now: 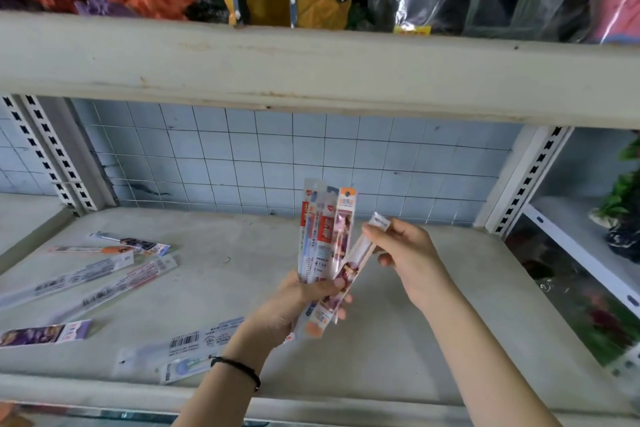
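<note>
From where I stand, the person is at a store shelf sorting slim pen packs. The left hand (304, 302) is curled round the lower ends of a fan of pen packs (322, 232), held upright above the middle of the shelf board (381, 350), tops pointing to twelve o'clock. The right hand (405, 253), at about two o'clock from the left, pinches the top of one more clear pack (358, 255) between thumb and fingers. That pack leans toward one o'clock, its bottom end down among the others in the left palm. I take this for the gathering step, a single pack being squared into the fan, though it could as well be coming out. Loose packs (104, 274) lie flat out at nine o'clock and down at seven near the front edge, well apart from both hands. Next, I'd judge, the leaning pack wants swinging upright, the left thumb easing just enough to admit it without the rest slipping.
</note>
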`<state>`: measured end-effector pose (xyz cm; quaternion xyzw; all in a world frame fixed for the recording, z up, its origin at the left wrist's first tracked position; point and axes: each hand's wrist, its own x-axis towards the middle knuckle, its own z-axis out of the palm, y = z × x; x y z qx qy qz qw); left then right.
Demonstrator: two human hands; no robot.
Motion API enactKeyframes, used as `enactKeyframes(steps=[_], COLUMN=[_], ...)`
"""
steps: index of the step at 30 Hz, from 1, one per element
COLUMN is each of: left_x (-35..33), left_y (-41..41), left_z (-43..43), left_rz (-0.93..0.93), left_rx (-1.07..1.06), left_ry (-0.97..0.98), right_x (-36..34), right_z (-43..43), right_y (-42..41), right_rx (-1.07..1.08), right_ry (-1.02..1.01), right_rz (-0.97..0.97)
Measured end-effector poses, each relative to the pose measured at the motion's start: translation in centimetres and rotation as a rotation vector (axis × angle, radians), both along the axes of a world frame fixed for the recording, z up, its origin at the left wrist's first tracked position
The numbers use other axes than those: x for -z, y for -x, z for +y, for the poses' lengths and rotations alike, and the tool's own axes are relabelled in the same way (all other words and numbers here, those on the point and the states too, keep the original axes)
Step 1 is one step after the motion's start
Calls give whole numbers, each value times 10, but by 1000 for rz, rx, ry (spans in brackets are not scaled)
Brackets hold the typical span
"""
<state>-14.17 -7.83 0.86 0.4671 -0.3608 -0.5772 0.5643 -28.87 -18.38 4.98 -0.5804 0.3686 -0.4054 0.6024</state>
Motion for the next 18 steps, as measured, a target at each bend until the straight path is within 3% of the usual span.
enactKeyframes(steps=[3, 7, 9, 14, 18], left_x=[3, 6, 7, 13, 11], left_y=[-8, -18, -16, -6, 11], left_z=[-6, -11, -11, -18, -23], left_rz=[94, 43, -15, 36, 18], left_rx=[-189, -305, -304, -451, -340], left_ry=[0, -56, -74, 0, 25], right_x=[5, 17, 23, 35, 37], right_z=[-4, 2, 4, 6, 22], right_y=[12, 31, 37, 34, 11], right_rx=[-46, -211, -195, 91, 8], right_ry=[-75, 2, 7, -212, -277], right_rz=[-18, 337, 403, 2, -96])
